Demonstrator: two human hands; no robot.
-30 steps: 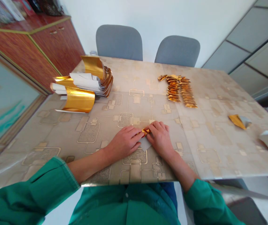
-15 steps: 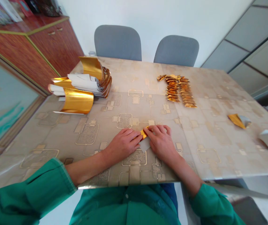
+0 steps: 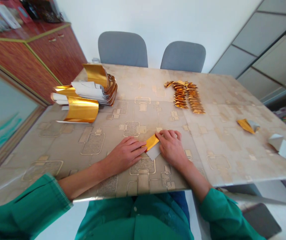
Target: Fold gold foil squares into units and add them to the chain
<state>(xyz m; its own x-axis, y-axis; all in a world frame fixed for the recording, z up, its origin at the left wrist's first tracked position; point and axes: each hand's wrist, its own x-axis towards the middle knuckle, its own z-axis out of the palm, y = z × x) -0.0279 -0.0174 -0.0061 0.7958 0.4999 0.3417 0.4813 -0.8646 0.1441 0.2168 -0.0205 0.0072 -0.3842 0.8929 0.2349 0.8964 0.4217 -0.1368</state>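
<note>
A folded strip of gold foil paper point(image 3: 152, 142) with a silver-white flap point(image 3: 154, 152) lies on the table between my hands. My left hand point(image 3: 125, 155) rests flat, its fingertips against the strip's lower left end. My right hand point(image 3: 170, 146) presses on the strip's upper right end and covers part of the flap. Both green sleeves show at the bottom of the view. The strip's hidden ends lie under my fingers.
A curled stack of gold-and-white foil sheets point(image 3: 87, 95) stands at the far left of the patterned table point(image 3: 223, 160). Small folded gold pieces point(image 3: 185, 96) lie in overlapping rows at the back. Further foil pieces point(image 3: 246, 126) lie at the right. Grey chairs stand behind the table.
My hands have drawn slightly apart, so more of the gold strip shows between them. The camera view has shifted a little.
</note>
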